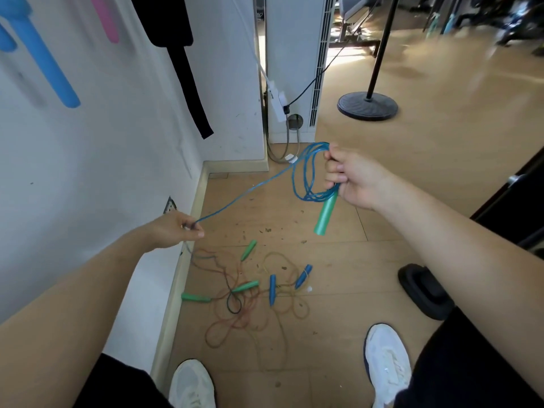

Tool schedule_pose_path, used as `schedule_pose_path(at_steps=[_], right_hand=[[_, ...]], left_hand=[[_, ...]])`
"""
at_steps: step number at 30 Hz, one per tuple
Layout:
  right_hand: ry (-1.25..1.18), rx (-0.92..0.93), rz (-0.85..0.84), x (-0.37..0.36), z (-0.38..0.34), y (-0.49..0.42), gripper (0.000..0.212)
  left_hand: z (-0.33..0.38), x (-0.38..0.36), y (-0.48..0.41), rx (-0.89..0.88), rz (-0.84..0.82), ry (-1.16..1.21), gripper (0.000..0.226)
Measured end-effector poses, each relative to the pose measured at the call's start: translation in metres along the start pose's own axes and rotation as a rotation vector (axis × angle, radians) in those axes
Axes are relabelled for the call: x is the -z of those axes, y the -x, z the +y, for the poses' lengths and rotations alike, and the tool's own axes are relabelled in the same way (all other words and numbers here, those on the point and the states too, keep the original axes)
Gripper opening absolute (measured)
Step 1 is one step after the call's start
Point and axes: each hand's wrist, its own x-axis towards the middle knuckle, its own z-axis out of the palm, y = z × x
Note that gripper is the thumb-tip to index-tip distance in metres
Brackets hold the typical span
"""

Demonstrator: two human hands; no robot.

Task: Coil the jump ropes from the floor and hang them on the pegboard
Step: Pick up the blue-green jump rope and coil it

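Note:
My right hand [350, 179] grips several loops of a blue jump rope [306, 175], and its green handle [325, 214] hangs down below the fist. From the loops a single blue strand runs down-left to my left hand [176, 229], which pinches it near the wall. The strand continues from that hand down to the floor. On the floor between my feet lies a tangle of orange and yellowish ropes [250, 316] with green handles [245, 286] and blue handles [272, 290].
A white wall [103, 172] with a baseboard runs along the left; blue and pink foam tubes [44, 57] and a black strap [188, 81] hang on it. A black round stand base [367, 106] sits on the wooden floor ahead. A black pad [424, 290] lies at right. My white shoes [387, 363] are below.

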Motion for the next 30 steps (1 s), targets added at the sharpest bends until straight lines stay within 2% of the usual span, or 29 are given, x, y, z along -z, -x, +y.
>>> schedule_pose_path(at_steps=[4, 9, 15, 18, 23, 30], right_hand=[[-0.097, -0.024, 0.143, 0.006, 0.002, -0.009, 0.034], [-0.263, -0.005, 0.244, 0.013, -0.002, -0.019, 0.035], [-0.372, -0.019, 0.427, 0.027, 0.002, -0.033, 0.031], [-0.330, -0.023, 0.411, 0.024, 0.006, -0.032, 0.030], [-0.171, -0.029, 0.252, 0.010, 0.015, -0.025, 0.031], [0.033, 0.044, 0.133, -0.012, 0.029, -0.008, 0.028]], left_hand=[[0.019, -0.004, 0.001, -0.069, 0.036, 0.200, 0.011], [0.022, -0.003, 0.000, -0.077, 0.128, 0.351, 0.020], [0.029, 0.002, 0.004, -0.093, 0.248, 0.551, 0.017], [0.036, 0.003, 0.007, -0.111, 0.250, 0.503, 0.021], [0.058, 0.000, 0.015, -0.224, 0.162, 0.379, 0.031], [0.090, -0.008, 0.029, -0.312, 0.063, 0.260, 0.026]])
